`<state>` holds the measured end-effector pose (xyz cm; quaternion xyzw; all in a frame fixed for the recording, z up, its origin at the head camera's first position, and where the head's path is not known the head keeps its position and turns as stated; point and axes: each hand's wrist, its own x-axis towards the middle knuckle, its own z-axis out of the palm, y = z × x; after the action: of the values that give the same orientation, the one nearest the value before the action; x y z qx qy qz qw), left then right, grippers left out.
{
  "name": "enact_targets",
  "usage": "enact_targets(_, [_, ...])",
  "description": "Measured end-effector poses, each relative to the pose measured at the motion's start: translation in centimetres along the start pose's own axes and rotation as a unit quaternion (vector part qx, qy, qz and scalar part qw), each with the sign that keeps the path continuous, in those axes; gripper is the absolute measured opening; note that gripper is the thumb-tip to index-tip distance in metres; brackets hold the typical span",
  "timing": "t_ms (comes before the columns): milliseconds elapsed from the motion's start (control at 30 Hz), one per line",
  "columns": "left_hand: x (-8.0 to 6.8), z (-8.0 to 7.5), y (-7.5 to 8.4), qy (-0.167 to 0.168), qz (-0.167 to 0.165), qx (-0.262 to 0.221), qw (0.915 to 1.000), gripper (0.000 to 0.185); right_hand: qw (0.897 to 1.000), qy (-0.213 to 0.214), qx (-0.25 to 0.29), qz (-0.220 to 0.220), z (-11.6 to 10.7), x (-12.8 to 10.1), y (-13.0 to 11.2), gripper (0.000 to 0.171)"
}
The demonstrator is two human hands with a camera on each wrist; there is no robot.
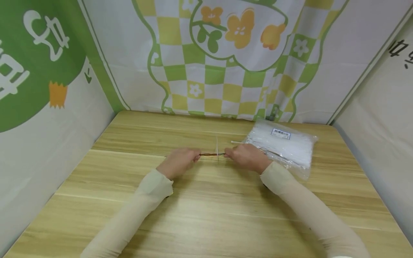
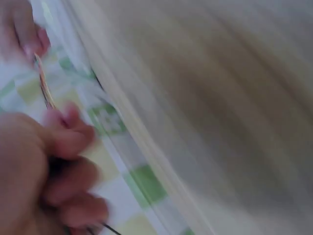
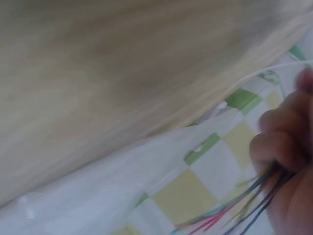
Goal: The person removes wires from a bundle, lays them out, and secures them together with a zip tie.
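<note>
Nearest to us, two pale sleeves run up from the bottom corners of the head view and converge at the middle of the table (image 1: 206, 215). Our left hand (image 1: 178, 162) sits just left of frame centre, fingers curled and pinching one end of a thin wire bundle (image 1: 211, 154); our right hand (image 1: 245, 156) sits just right of centre, fingers likewise curled round the other end. The bundle lies between them with its long axis running left to right across the frame, level with the tabletop, so each hand has its own end and neither is nearer. A thin white tie (image 1: 217, 146) stands upright across the bundle close to the right hand's fingertips; we think it wraps the wires, though the view is too small to be sure. The wrist views are blurred, but the right one shows coloured strands trailing from the curled fingers (image 3: 274, 147). Just behind the right hand, in the centre right of the frame, lies a clear bag of white ties (image 1: 284, 145), and beyond it hangs the checkered backdrop (image 1: 222, 71).
</note>
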<state>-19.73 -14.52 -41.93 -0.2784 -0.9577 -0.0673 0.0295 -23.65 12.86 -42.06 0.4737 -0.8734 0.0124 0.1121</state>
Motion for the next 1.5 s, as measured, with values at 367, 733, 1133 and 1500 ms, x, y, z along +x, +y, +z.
enact_targets(367, [-1.0, -0.4, -1.4, 0.006, 0.007, 0.013, 0.9999, 0.036, 0.999, 0.008, 0.032, -0.012, 0.3, -1.9, 0.8, 0.027])
enact_targets(733, [-2.2, -0.8, -3.2, -0.016, 0.018, -0.051, 0.9984, 0.031, 0.999, 0.004, 0.036, 0.010, -0.1, -3.2, 2.0, 0.028])
enact_targets(1133, [-1.9, -0.4, -2.6, -0.029, 0.042, -0.039, 0.9979, 0.006, 0.998, -0.028, 0.043, 0.031, 0.3, -3.8, 1.7, 0.019])
enact_targets(1500, [-1.3, -0.6, -1.5, -0.054, 0.016, 0.019, 0.9982, 0.012, 0.994, 0.039, -0.102, -0.027, 1.1, -3.7, 1.4, 0.021])
